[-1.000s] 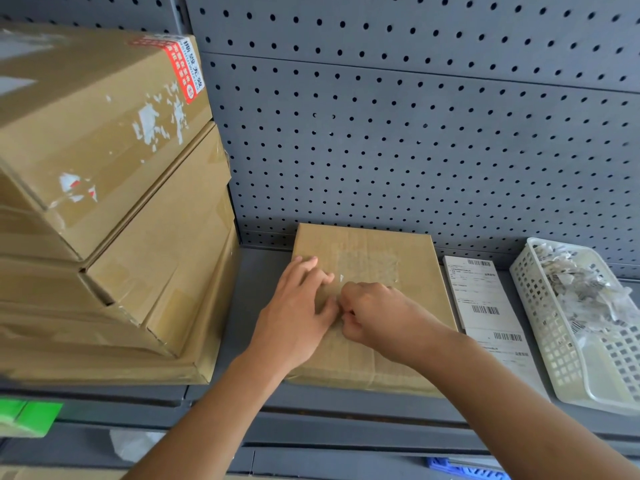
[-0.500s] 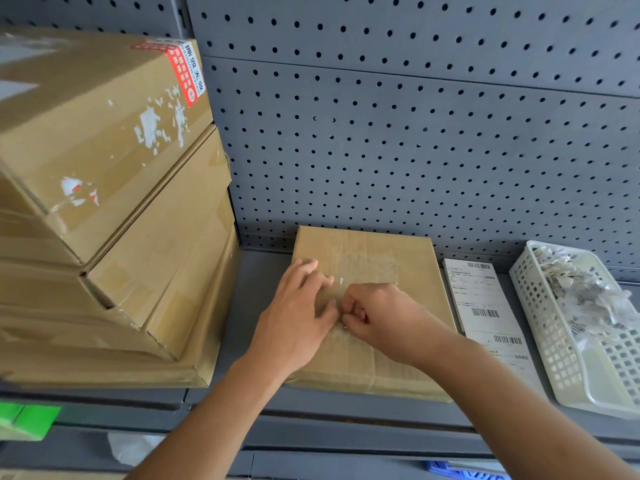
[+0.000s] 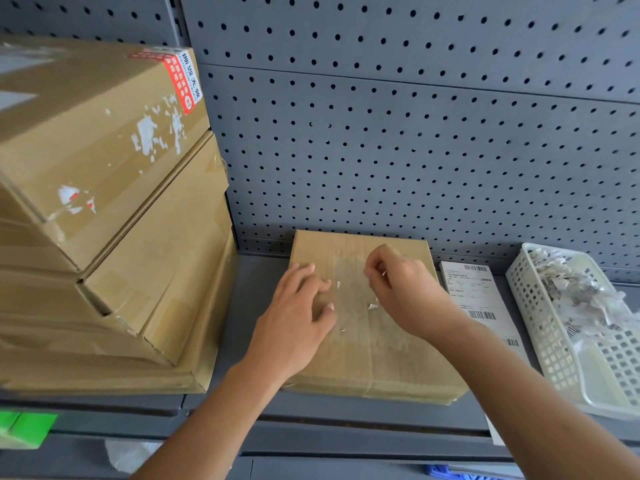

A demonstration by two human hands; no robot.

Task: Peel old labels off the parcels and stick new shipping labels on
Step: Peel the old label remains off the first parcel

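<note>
The flat cardboard parcel (image 3: 360,358) lay on the grey shelf (image 3: 252,289), steadied by the left hand (image 3: 294,323) with its fingers loosely spread. The right hand (image 3: 401,289) pinched a label scrap (image 3: 382,273) just above it. Peeling seemed nearly done; the next move likely called for dropping the scrap into the white basket (image 3: 540,327).

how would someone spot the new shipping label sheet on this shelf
Start at the grey pegboard wall and drop to the shelf below it. Between the small flat parcel and the white mesh basket lies the label sheet. It is the only smooth white paper with barcodes; the basket holds crumpled scraps.
</note>
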